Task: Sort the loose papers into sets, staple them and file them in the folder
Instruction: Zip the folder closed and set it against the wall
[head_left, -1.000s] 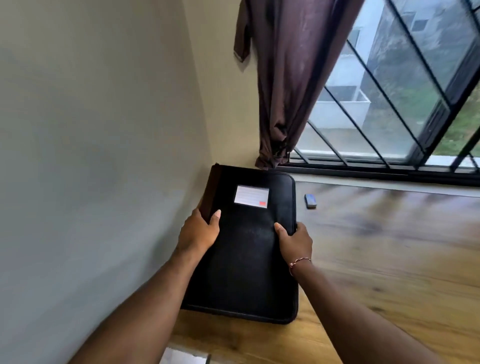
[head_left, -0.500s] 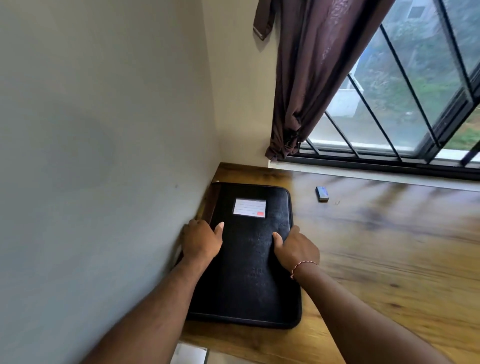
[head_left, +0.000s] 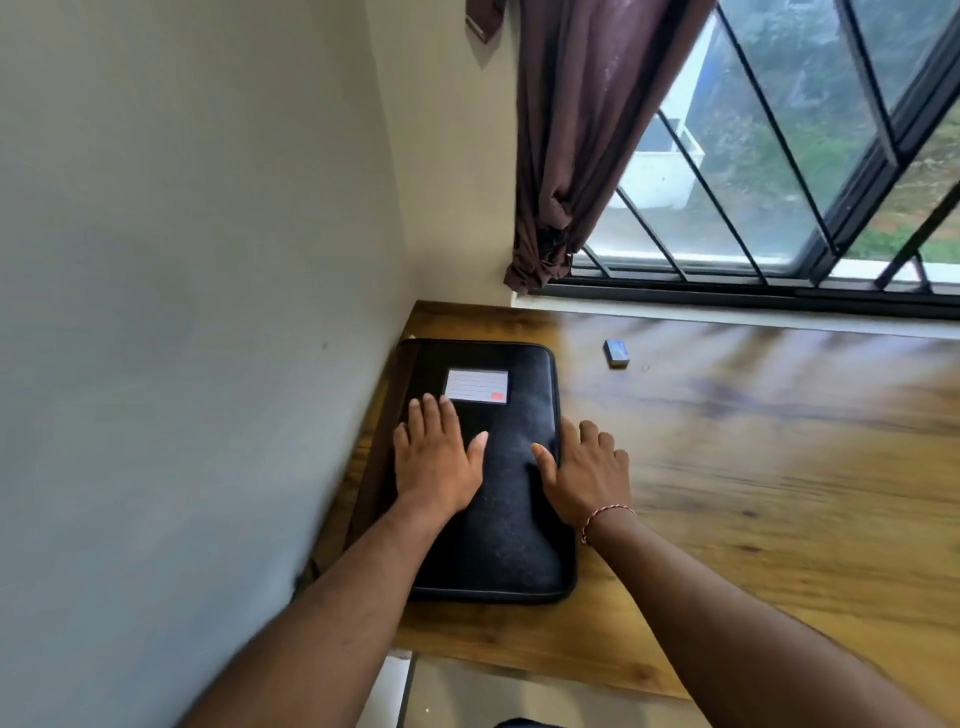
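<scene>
Lying flat on the wooden counter (head_left: 727, 467), the black folder (head_left: 498, 493) is closed, and its long axis runs straight away from the person, toward the window. In the head view, the left hand (head_left: 436, 462) rests palm down on the cover, its fingers (head_left: 431, 415) spread and flat, just below the white label (head_left: 477, 385). The right hand (head_left: 587, 478) sits at the right long edge: its thumb is on the cover and its other fingers are loosely open on the counter beside that edge. Neither hand grips anything. I judge the right hand is nearer to the opening edge. No loose papers are visible. A small blue object (head_left: 616, 353) lies beyond the right fingers.
</scene>
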